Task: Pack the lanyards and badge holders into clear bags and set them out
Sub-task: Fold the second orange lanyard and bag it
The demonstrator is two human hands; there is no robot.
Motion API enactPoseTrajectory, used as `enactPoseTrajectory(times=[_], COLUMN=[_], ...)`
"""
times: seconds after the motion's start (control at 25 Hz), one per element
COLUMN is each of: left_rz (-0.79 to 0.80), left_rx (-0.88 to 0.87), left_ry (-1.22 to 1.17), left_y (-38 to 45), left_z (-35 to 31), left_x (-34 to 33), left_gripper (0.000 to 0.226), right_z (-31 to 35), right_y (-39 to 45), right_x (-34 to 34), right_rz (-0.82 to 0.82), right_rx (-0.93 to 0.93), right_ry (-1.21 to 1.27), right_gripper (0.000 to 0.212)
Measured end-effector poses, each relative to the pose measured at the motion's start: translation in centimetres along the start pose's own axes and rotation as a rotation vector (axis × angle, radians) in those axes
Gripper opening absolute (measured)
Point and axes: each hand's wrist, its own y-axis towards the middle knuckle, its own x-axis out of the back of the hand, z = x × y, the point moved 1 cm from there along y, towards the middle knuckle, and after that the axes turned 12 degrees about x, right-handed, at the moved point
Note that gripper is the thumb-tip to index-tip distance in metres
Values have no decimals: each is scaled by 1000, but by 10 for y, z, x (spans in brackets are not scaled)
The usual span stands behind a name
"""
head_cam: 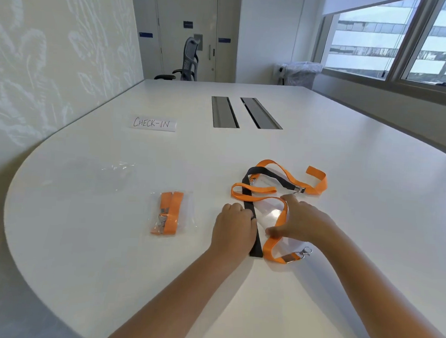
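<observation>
On the near right part of the broad white desk (348, 150) lies a loose tangle of flat fabric lanyards: a black lanyard strap (256, 238) running toward the person, and orange lanyard straps (317, 185) looping over and around it. Among them are clear plastic badge holders (271, 215), glossy and hard to outline. One orange strap ends near the desk's front in a silver metal swivel clip (304, 253).

The left hand (235, 227) rests knuckles-up on the desk with its fingers curled closed against the black strap's left edge; whether they actually pinch the strap cannot be told. The right hand (302, 219) lies over an orange loop and the clear holder, fingers bent down, thumb tip touching the orange strap; a firm grasp cannot be confirmed.

Left of the hands, apart from the tangle, sits a packed clear plastic bag (173, 213) holding a folded orange lanyard with its metal clips. Further left and farther back lie empty clear plastic bags (106, 173), barely visible against the surface. Beyond them a white paper sign lettered "CHECK-IN" (153, 123) lies flat, and two grey cable slots (243, 112) are set into the desk's middle.
</observation>
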Motion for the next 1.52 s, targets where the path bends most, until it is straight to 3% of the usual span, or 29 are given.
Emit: enactPoseTrajectory(times=[0.16, 0.32, 0.4, 0.48, 0.6, 0.72, 0.8, 0.92, 1.16, 1.36, 1.44, 1.52], left_rz=[-41, -94, -48, 35, 286, 482, 545, 522, 383, 251, 223, 243], left_rx=[-29, -7, 3, 69, 196, 332, 339, 288, 421, 508, 537, 548], left_ry=[-122, -433, -545, -694, -964, -1265, -1361, -1228, -1282, -1420, -1441, -1478], left_y=[7, 11, 11, 12, 11, 11, 11, 12, 21, 27, 29, 29], left_z=[3, 14, 17, 21, 17, 13, 14, 16, 24, 33, 36, 37], left_x=[-4, -2, 0, 5, 12, 14, 13, 11, 12, 12, 13, 12], left_gripper=[31, 25, 27, 31, 39, 43, 37, 19, 15, 9, 8, 8], right_z=[-1, -11, -11, -3, 11, 15, 13, 12, -3, -19, -24, -18], right_y=[3, 2, 0, -3, -4, -2, -2, 0, -5, -1, 0, -4], right_x=[0, 18, 20, 18, 10, 4, 2, 0, 14, 20, 20, 16], right_rz=[-52, -300, -420, -421, -373, -417, -489, -551, -837, -899, -840, -810], right_rx=[11, 20, 18, 40, 119, 142, 163, 174, 236, -96, -181, -86], right_ry=[132, 487, 827, 1143, 1309, 1319, 1143, 940, 1113, 1298, 1156, 878], right_gripper=[92, 57, 45, 41, 34, 24, 16, 18, 23, 21, 28, 47])
